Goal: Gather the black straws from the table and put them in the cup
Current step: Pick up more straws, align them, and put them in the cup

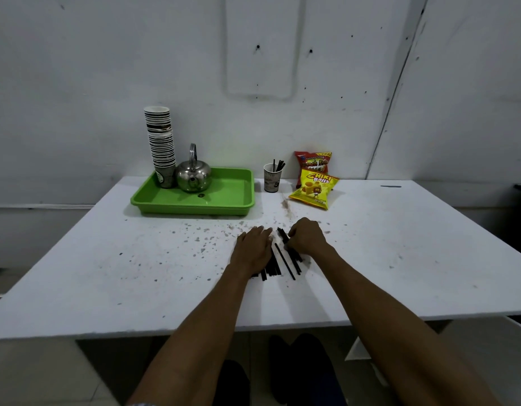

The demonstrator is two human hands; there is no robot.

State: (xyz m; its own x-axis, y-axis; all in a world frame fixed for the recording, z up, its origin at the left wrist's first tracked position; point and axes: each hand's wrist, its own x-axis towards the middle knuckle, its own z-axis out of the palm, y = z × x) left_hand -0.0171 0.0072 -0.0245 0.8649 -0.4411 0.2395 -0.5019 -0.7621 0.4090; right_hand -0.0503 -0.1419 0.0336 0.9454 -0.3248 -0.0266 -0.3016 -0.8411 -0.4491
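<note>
While the left hand (253,247) lies flat and open over the straws (278,263), the right hand (307,237) pinches several just beside it. Light, stiff and prone to roll, they likely want bunching mid-length. The cup (271,178) stands well beyond, holding a few.

head view, one only: wide-angle camera sitting above the near edge of the white table (370,273), looking forward and down along both forearms; taking in the whole tabletop, the wall (106,68) behind it, and floor under the near edge.
</note>
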